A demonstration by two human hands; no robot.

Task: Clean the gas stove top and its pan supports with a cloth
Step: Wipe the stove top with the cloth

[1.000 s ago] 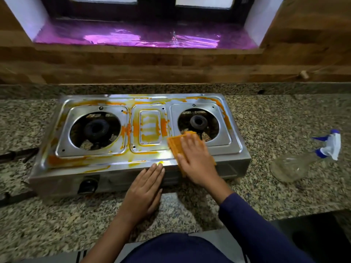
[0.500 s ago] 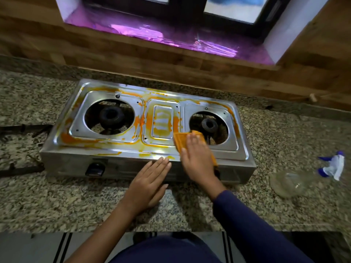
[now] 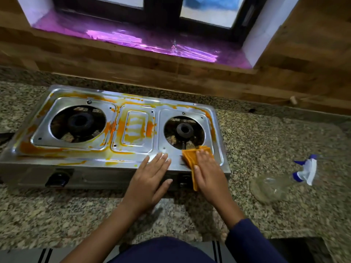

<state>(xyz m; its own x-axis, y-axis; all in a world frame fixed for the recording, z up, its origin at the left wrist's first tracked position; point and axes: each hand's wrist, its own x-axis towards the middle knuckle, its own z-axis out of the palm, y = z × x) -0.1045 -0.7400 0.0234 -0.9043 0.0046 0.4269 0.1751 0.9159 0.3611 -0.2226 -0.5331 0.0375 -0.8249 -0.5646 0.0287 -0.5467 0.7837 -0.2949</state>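
Observation:
A steel two-burner gas stove [image 3: 133, 103] sits on the granite counter, its top smeared with orange stains, thickest at the left and centre. Both burner openings are bare, with no pan supports on them. My right hand [image 3: 209, 173] presses a folded orange cloth [image 3: 190, 156] flat onto the stove's front edge, just below the right burner [image 3: 183, 130]. My left hand [image 3: 150, 179] lies flat with fingers spread on the stove's front rim, beside the cloth, holding nothing.
A clear spray bottle [image 3: 275, 186] with a blue and white trigger lies on its side on the counter [image 3: 57, 215] at the right. A wooden wall panel and a purple-lit window sill [image 3: 133, 38] run behind the stove. A dark knob [image 3: 58, 180] sits on the stove's front.
My right hand has slid the cloth rightward along the front edge, from the centre panel to below the right burner. My left hand has shifted up onto the stove rim. The camera has turned.

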